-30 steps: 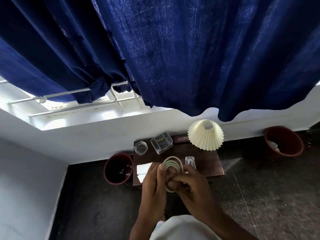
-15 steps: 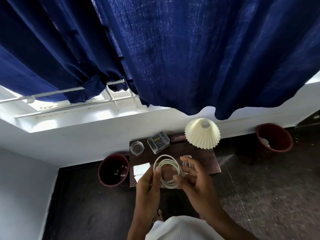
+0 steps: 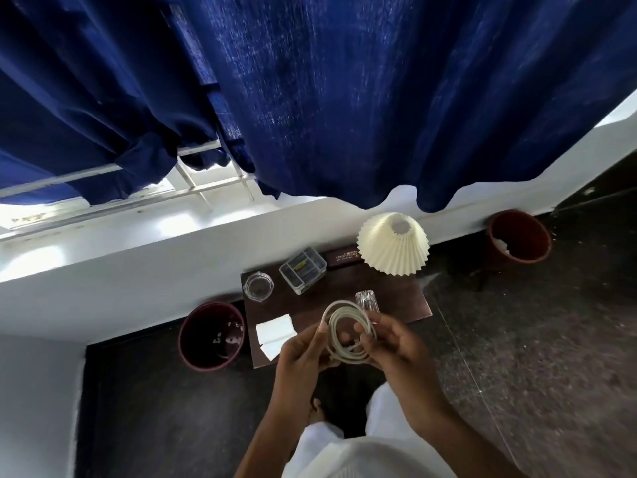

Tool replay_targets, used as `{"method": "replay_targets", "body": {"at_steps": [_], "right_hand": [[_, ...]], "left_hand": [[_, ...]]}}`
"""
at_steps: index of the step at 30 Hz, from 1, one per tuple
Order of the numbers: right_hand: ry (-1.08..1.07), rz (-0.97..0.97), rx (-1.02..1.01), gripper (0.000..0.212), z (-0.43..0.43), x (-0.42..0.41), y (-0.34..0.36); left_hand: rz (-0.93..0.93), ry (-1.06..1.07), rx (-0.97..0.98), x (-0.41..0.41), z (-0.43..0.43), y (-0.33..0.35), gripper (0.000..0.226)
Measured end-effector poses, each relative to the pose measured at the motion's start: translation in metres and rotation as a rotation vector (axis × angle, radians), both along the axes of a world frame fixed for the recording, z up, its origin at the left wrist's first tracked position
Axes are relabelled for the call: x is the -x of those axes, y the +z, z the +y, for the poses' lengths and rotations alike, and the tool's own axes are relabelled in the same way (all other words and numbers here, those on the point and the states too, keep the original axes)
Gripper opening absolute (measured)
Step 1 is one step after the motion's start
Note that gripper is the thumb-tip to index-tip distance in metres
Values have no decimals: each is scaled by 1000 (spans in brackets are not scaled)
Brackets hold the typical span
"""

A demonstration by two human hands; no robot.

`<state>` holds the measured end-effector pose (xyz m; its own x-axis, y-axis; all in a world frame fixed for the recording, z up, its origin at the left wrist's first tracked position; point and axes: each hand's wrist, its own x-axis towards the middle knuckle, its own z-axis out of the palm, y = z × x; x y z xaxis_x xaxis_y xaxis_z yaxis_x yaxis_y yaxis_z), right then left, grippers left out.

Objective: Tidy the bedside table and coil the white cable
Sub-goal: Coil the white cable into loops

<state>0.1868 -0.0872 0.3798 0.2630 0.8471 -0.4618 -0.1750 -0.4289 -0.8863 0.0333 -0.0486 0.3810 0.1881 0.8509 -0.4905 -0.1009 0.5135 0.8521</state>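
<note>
The white cable (image 3: 330, 331) is wound into a round coil of several loops. It is held in the air over the near edge of the surface (image 3: 396, 298), a small dark bedside table, and touches nothing on it. The left hand (image 3: 303, 353) pinches the coil's left side with the thumb lying up along the loops, so its grip is narrow and holding the cable. The right hand (image 3: 396, 350) curls its fingers round the coil's right side, and that grip is closed on the cable too.

On the surface, a small glass (image 3: 367, 301) stands just behind the coil, near the middle. A white paper (image 3: 275, 331) lies at the near left corner and reaches about to the front edge. A glass dish (image 3: 258, 286) sits at the far left corner. Just to its right is a clear box (image 3: 303, 270) with compartments, set at an angle to the edges. A dark case (image 3: 344, 257) lies along the back edge by the wall (image 3: 138, 270). A pleated lamp shade (image 3: 393, 244) hides the far right corner. Bare wood shows between the small glass and the right edge.

A red pot (image 3: 212, 336) stands on the floor (image 3: 517, 339) just beside the left edge, and another pot (image 3: 518, 236) stands well apart to the right, against the wall. Open dark floor lies to the right of the surface. A blue curtain (image 3: 344, 98) hangs above, its hem over the back edge.
</note>
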Motion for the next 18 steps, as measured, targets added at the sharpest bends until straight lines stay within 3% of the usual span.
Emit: {"method": "replay_targets", "body": {"at_steps": [5, 9, 14, 18], "right_hand": [[7, 130, 57, 32, 24, -17, -1], [72, 108, 67, 31, 51, -41, -15], [205, -167, 14, 29, 89, -69, -63], [251, -344, 23, 33, 122, -79, -130]], "left_hand": [[-155, -3, 126, -11, 22, 1, 30], [-118, 54, 159, -34, 42, -7, 29], [156, 168, 62, -67, 66, -55, 29], [262, 186, 112, -91, 91, -113, 29]]}}
